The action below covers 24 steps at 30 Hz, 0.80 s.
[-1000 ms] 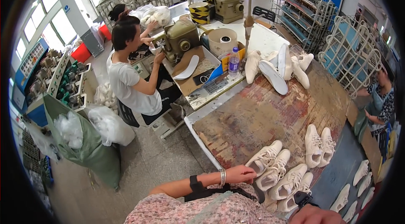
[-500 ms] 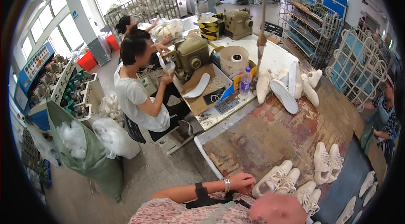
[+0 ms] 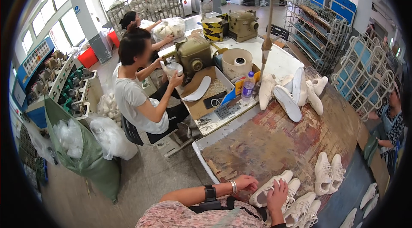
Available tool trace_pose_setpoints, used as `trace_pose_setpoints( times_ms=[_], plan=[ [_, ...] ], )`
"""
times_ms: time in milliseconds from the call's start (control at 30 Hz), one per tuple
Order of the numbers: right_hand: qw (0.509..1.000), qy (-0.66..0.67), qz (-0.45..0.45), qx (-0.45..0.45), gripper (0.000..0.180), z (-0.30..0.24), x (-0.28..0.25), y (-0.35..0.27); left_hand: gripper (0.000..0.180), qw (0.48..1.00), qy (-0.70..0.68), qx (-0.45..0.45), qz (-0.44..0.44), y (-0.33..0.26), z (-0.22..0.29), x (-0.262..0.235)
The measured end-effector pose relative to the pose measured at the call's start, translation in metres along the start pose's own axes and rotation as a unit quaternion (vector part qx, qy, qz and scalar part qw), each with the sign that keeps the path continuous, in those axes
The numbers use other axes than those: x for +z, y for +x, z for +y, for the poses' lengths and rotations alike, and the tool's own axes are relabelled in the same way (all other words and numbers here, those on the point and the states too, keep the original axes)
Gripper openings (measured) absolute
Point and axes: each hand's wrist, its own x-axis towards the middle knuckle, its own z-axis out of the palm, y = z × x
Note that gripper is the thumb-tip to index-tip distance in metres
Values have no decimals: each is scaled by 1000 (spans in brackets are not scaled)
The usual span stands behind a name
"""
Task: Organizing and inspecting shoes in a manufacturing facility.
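green sack (image 3: 98, 168) on floor, left | red bin (image 3: 88, 58) farther back | seated co-worker (image 3: 136, 92), white shirt | olive machine (image 3: 194, 54) | purple-labelled bottle (image 3: 248, 87) | metal rack (image 3: 315, 28), upper right

Head view: we look from the wearer's own head, through the left of two side-by-side fisheye cameras, upright and unmirrored.
Facing: down onto the surface (image 3: 244, 148) and forward past it.
Nearest: a floral top (image 3: 176, 215) along the bottom edge, which we see from above.
Hands (image 3: 277, 194): close below us, low and right of centre.
Farther off: the seated person (image 3: 139, 107), left of centre.
Farthest: windows (image 3: 72, 28) and a rack (image 3: 315, 28), toward the top.
Dark rim: round; the pillar (image 3: 86, 19) leans on its upper left side.
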Motion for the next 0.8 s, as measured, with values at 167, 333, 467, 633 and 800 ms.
trace_pose_setpoints(
  times_ms=[167, 333, 467, 633, 800],
  plan=[
    [1000, 23, 5, 10, 40, 3, -9, -1, 25, 998, 31, -7, 45, 3, -3, 8],
    [1000, 11, 29, 6, 38, 2, -8, -4, 24, 998, 41, -22, 32, 25, -15, 2],
    [999, 12, 43, -6, 37, 4, -3, -5, 25, 992, 37, -55, 103, 72, -36, -48],
    [998, 24, 49, -14, 38, 3, -3, -1, 27, 989, -47, -80, 119, 58, -32, -69],
    [999, 17, 43, -9, 37, -4, -9, 1, 24, 989, -59, -73, 116, 57, -34, -70]
  ],
)
